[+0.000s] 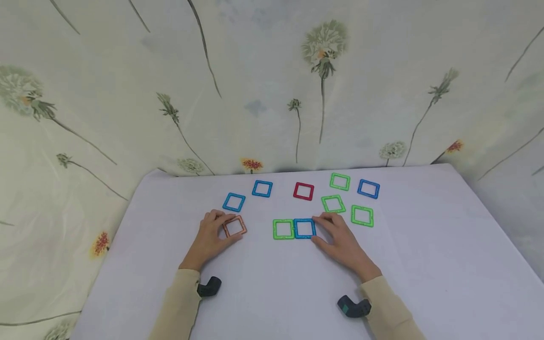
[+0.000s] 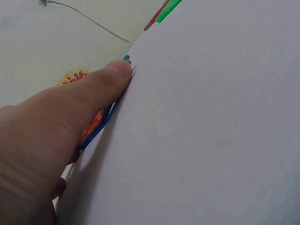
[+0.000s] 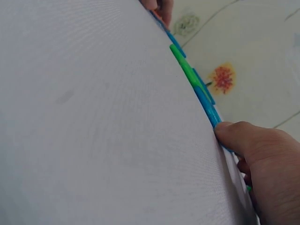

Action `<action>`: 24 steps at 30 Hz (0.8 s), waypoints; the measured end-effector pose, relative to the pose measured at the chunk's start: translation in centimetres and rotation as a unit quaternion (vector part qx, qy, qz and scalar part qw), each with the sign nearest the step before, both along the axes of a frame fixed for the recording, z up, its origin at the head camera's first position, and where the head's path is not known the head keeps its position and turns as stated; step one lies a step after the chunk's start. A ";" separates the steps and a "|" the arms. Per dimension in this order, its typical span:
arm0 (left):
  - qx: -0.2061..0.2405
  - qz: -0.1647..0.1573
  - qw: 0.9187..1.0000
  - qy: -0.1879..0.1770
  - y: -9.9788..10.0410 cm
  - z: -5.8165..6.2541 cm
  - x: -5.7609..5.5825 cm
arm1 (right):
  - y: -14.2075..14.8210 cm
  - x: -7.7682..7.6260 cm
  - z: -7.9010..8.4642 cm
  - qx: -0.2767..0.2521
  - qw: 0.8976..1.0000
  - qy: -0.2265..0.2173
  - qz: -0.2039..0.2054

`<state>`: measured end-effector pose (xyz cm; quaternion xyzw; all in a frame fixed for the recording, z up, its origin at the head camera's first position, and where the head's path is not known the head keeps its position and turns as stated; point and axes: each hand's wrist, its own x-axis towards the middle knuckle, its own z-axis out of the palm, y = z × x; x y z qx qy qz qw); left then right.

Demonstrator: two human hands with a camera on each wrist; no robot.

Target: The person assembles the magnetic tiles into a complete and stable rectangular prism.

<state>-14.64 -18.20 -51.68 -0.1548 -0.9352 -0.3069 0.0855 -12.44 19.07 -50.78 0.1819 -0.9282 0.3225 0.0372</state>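
Observation:
In the head view, my left hand (image 1: 210,236) pinches an orange square magnetic tile (image 1: 243,224), with the thumb at its lower edge and the fingers at its upper edge. My right hand (image 1: 342,241) holds a blue square magnetic tile (image 1: 304,237) by its right side, between thumb and fingers. That tile's left edge lies against a green square tile (image 1: 283,238), side by side on the white table. Through the left wrist view, the left thumb (image 2: 93,89) hides most of the orange tile. The right thumb (image 3: 239,136) presses on the blue tile's edge in the right wrist view.
Farther back on the white tablecloth (image 1: 263,288) lie two blue tiles (image 1: 232,209) at left, a red tile (image 1: 302,199) in the middle, and several green tiles (image 1: 362,225) and a blue tile (image 1: 367,196) at right. A flower-patterned curtain (image 1: 255,132) hangs behind the table.

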 end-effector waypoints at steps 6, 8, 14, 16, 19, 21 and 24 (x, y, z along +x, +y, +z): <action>0.022 0.009 1.000 -0.013 -0.1 0.1 -0.1 | 0.0 -0.2 -0.2 0.007 1.000 0.004 -0.001; 0.030 0.008 0.999 -0.016 -0.1 0.2 -0.1 | 0.0 -0.2 -0.2 0.009 1.000 0.006 -0.001; 0.060 0.008 0.998 -0.028 -0.1 0.2 -0.2 | 0.1 -0.2 -0.2 0.008 1.000 0.004 -0.002; 0.078 0.010 0.996 -0.035 -0.1 0.2 -0.3 | 0.1 -0.2 -0.2 0.007 1.000 0.003 -0.002; 0.115 0.008 0.992 -0.045 -0.1 0.2 -0.3 | 0.0 -0.1 -0.2 0.007 1.000 0.003 -0.001; 0.140 0.003 0.989 -0.047 0.0 0.3 -0.2 | 0.0 -0.1 -0.1 0.006 1.000 0.003 -0.001; 0.165 -0.004 0.985 -0.053 0.0 0.5 -0.1 | 0.0 -0.1 -0.1 0.004 1.000 0.004 0.000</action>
